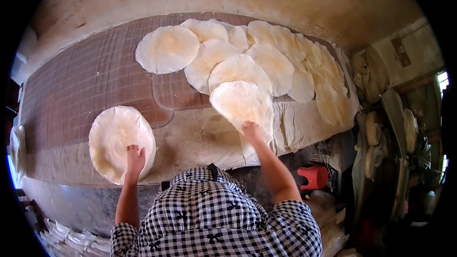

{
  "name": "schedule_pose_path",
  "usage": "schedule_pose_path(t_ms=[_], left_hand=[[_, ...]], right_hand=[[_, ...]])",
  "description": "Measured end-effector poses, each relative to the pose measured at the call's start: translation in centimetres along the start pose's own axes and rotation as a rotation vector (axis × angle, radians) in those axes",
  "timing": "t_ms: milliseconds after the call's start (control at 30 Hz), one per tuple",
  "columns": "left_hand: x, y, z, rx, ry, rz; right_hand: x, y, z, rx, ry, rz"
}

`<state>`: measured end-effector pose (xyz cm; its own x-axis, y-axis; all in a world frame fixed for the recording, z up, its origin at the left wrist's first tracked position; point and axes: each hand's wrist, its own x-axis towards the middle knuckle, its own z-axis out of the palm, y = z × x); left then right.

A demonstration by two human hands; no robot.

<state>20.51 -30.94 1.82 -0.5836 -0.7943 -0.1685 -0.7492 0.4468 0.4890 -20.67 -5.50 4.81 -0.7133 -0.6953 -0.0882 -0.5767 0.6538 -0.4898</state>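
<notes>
Near the front edge at the left lies a thick, pale pile of round flatbreads [107, 138], its middle sunken and its rim raised. My left hand [135, 157] rests on the near right part of this pile, fingers stretched out. To the right, my right hand [252, 131] grips the near edge of a single thin flatbread [242, 102]. That flatbread's far part overlaps another flatbread [240, 72] lying behind it. A separate-looking round [167, 49] lies at the left end of the spread, touching its neighbours.
Many overlapping flatbreads [278, 43] cover the right of the wide platform, which has a brown mat [90, 81] and a pale cloth [190, 133] along its front. A red plastic stool [313, 176] stands below at the right. Bagged goods [373, 128] sit on shelving beyond.
</notes>
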Motion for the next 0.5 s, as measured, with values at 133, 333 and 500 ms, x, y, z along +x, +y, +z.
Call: schedule_pose_path(t_ms=[133,333,500], left_hand=[[2.6,8.4,1.9,-0.604,-0.147,0.107],[3.2,23.6,1.5,-1.241,-0.390,-0.161],[3.8,19.6,4.8,-1.320,-0.152,-0.324]], right_hand=[[2.9,-6.5,-6.7,0.661,-0.232,0.063],[1.7,-13.9,-0.4,1.090,-0.412,0.214],[1.8,-13.7,5.5,1.167,-0.326,0.245]])
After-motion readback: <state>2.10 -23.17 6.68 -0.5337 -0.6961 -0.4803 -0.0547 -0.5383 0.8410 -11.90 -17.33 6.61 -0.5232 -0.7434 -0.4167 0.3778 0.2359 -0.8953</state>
